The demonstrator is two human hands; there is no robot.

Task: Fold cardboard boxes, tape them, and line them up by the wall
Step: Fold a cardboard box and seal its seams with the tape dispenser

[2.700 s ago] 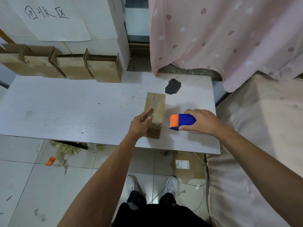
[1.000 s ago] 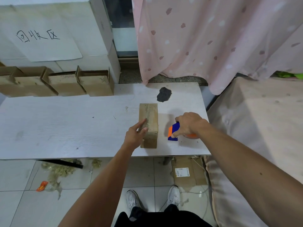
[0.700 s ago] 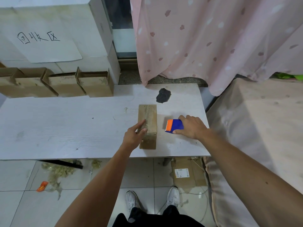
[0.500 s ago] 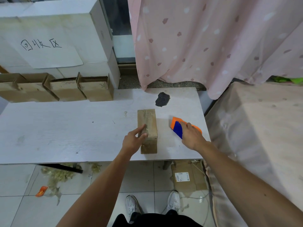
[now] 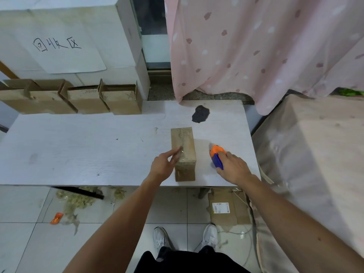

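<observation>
Several cartons (image 5: pixel 122 99) lined up; we tape another.
Left hand (image 5: pixel 163 164) flat on cardboard box (image 5: pixel 184 146), right hand (image 5: pixel 232 168) grasping tape dispenser (image 5: pixel 216 156) beside it; placing remains.

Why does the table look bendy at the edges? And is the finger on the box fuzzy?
Head view: the wide-angle lens bends and tilts the table's edges; the left hand's fingertips on the box look smeared, likely motion blur; the light is soft and even, with a faint shadow right of the box and no strong glare.
</observation>
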